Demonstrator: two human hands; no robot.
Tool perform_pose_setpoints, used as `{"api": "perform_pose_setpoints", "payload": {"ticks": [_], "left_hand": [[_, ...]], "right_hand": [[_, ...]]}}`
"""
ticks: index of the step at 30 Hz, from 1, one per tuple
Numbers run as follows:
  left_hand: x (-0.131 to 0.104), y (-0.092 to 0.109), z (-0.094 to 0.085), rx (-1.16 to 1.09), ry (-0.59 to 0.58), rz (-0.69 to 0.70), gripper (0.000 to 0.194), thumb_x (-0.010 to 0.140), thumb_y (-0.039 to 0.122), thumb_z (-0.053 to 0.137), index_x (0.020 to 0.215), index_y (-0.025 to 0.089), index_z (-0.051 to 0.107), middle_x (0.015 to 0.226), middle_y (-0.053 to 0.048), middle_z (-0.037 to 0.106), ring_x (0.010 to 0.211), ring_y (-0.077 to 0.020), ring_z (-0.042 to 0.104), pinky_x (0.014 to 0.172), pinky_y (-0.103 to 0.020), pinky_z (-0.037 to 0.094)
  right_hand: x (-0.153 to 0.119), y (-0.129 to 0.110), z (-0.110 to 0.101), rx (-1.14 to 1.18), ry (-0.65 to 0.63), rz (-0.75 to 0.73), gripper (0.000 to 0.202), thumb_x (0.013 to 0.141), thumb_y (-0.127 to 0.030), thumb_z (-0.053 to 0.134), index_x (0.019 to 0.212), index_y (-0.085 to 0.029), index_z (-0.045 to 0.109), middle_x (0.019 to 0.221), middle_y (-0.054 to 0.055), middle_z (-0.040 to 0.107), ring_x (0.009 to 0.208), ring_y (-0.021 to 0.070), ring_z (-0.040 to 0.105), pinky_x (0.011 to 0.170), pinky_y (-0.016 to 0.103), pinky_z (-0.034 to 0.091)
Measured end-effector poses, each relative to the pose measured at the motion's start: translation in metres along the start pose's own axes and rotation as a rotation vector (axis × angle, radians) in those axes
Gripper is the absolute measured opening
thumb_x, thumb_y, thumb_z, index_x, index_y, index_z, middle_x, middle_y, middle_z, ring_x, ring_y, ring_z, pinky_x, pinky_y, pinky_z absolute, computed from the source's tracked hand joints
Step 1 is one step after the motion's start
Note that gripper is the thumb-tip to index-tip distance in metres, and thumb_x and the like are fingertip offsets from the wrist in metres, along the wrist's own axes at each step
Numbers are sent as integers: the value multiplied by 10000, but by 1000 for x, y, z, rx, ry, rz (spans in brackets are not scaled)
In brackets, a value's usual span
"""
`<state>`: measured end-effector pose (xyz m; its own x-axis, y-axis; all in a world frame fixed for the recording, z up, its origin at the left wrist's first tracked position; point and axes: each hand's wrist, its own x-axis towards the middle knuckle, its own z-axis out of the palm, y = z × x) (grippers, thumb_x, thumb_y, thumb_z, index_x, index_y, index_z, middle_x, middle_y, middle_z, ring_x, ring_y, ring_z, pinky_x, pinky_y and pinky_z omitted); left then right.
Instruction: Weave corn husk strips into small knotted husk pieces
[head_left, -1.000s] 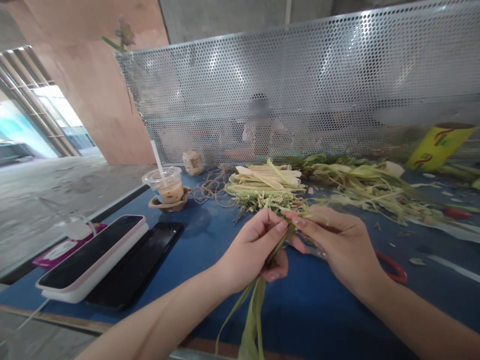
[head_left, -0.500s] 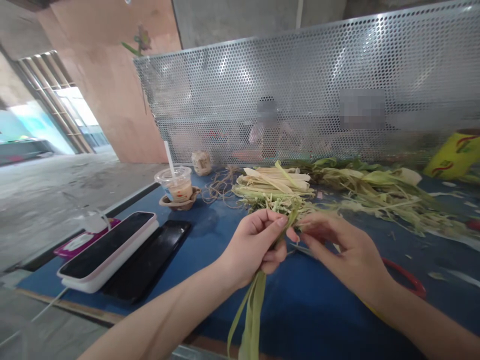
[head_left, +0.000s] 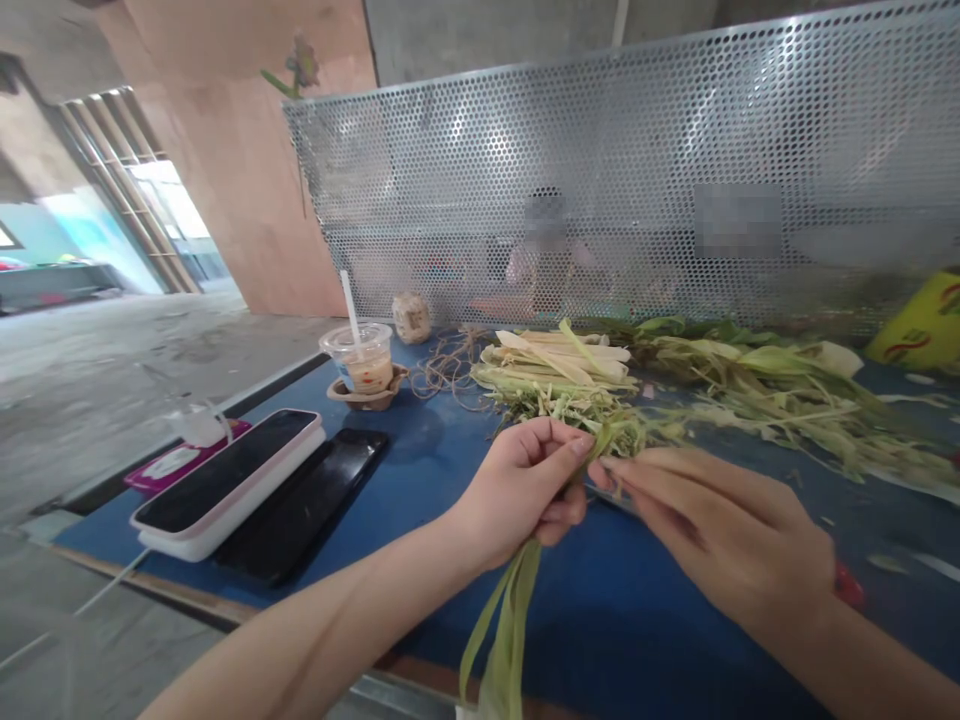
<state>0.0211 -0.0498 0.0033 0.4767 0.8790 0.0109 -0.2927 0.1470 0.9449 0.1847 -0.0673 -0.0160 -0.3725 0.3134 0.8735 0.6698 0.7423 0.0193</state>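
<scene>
Head view: two hands work at the top of some green strips (head_left: 517, 610).

The left hand (head_left: 525, 485) pinches the strips between thumb and fingers, and their long ends hang below it, in front of the blue table (head_left: 622, 625). The right hand (head_left: 739, 540) has its fingertips close together by the top of the strips; I cannot tell if they pinch a bit. This step looks like fine finger work at that top end. The next move seems to call for a firm left pinch and small, careful right fingers. Past the hands lies a pile of husks (head_left: 551, 365), with loose leaves (head_left: 750, 365) to its right. A cup (head_left: 367, 368) stands to the left.
</scene>
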Motion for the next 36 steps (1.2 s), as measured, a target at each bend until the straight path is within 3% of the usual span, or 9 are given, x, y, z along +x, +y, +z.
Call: {"api": "perform_pose_setpoints", "payload": {"ticks": [8, 12, 16, 24, 32, 36], "left_hand": [[-4, -7, 1, 249, 20, 60, 169, 802, 324, 504, 741, 174, 453, 437, 97, 418, 305, -11, 328, 281, -97, 251], [-5, -5, 4, 284, 34, 93, 169, 794, 318, 506, 725, 172, 458, 441, 90, 439, 318, -14, 345, 292, -102, 271], [-5, -4, 5, 283, 46, 112, 175, 787, 315, 517, 709, 168, 465, 418, 93, 427, 305, -13, 331, 296, -110, 274], [-6, -7, 8, 292, 86, 84, 178, 802, 326, 493, 724, 175, 438, 445, 84, 450, 319, -15, 334, 301, -106, 271], [-7, -9, 11, 250, 63, 46, 219, 830, 364, 442, 724, 176, 405, 443, 81, 444, 334, -14, 320, 324, -108, 284], [-7, -6, 11, 222, 54, 25, 213, 844, 335, 427, 706, 177, 395, 454, 84, 426, 355, -15, 320, 334, -107, 305]], "right_hand": [[1, 7, -6, 39, -177, -212, 212, 805, -94, 488, 991, -177, 551, 918, 73, 691, 786, 157, 660, 651, 229, 521], [2, 1, -1, 31, -101, -59, 203, 790, -72, 504, 956, -187, 519, 1005, 88, 657, 873, 149, 635, 741, 223, 506], [4, -5, 4, 44, -161, 69, 159, 841, -116, 416, 974, -189, 462, 1053, 113, 614, 960, 174, 596, 750, 254, 505], [2, 0, 8, -62, -145, -24, 253, 805, -34, 401, 1027, -153, 429, 928, 121, 564, 880, 215, 552, 740, 347, 475], [7, -4, 9, 64, -187, 118, 149, 840, -59, 338, 851, -206, 361, 751, 26, 434, 655, 138, 466, 597, 269, 431], [8, -3, 7, 126, -230, 111, 162, 828, -47, 338, 827, -209, 353, 719, 1, 377, 605, 122, 410, 575, 257, 402]]}}
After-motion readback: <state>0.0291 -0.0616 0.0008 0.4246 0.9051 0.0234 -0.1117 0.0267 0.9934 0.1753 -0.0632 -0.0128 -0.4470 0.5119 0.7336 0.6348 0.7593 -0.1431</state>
